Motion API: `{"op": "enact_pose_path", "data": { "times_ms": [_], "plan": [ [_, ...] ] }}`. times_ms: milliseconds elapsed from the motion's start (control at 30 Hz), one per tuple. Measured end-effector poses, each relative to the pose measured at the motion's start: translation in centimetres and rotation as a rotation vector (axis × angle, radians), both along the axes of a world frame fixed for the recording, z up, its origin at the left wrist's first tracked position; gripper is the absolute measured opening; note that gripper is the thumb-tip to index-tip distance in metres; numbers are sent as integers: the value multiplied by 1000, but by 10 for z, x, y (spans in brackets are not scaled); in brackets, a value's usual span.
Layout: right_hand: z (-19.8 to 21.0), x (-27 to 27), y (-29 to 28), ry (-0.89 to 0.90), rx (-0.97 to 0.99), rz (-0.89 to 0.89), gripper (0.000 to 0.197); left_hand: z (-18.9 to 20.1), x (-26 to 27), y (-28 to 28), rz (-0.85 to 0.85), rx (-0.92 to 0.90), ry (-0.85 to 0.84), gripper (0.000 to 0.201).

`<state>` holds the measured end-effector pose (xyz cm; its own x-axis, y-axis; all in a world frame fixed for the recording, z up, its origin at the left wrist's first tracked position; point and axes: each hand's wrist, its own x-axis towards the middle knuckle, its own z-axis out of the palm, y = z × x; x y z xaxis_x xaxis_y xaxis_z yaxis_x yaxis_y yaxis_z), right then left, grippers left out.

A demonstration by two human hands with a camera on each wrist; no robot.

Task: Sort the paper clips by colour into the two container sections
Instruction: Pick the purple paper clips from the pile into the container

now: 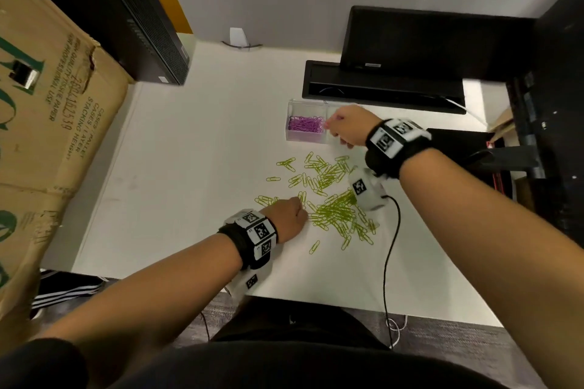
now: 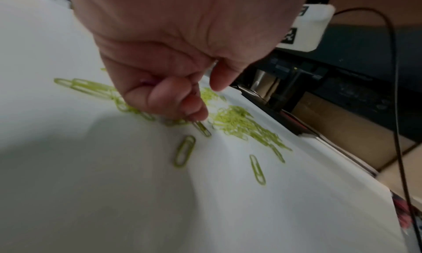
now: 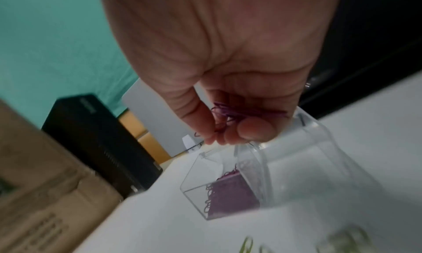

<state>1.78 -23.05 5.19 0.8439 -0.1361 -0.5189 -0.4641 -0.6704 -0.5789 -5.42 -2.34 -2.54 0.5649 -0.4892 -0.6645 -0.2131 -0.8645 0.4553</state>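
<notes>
Our right hand (image 3: 228,76) pinches a small bunch of purple clips (image 3: 230,115) between thumb and fingertips (image 3: 255,130) — curled tight round them, held just above the clear container (image 1: 308,106). Right below those fingers, the container's left section holds the purple pile (image 1: 305,125); the section under our palm looks bare in the right wrist view, though the blur keeps us from being sure.

Our left hand (image 1: 287,215) is down on the white desk (image 1: 189,167), fingers curled in. In the left wrist view the fingertips (image 2: 196,112) touch the end of a green clip (image 2: 202,128); something purple shows tucked inside the curled fingers, too blurred to name. Whether they grip the green clip or only press it we cannot tell.

Just ahead of and to the right of those fingers lie the loose green clips (image 1: 335,211) — one dense heap, a thinner scatter toward the container, a few strays nearer us.

Further out: a cardboard box (image 1: 47,136) far left, a black computer case (image 1: 142,25) behind it, a black monitor base (image 1: 382,85) beyond the container, a black cable (image 1: 390,246) trailing off the right wrist.
</notes>
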Motion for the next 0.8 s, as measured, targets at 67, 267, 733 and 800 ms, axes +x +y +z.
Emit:
{"op": "enact_pose_path", "data": {
  "times_ms": [67,267,733,800],
  "plan": [
    [1,26,9,-42,-147,112,26,4,12,0,24,-15,0,31],
    [-19,65,41,-8,-402,397,30,34,62,-3,73,-79,-102,33],
    [-36,-31,-6,-310,-27,-131,23,64,164,-79,-80,-172,-395,42],
    [-53,-55,-17,-216,-42,-119,22,58,168,-88,-119,-147,-400,44]
  ]
}}
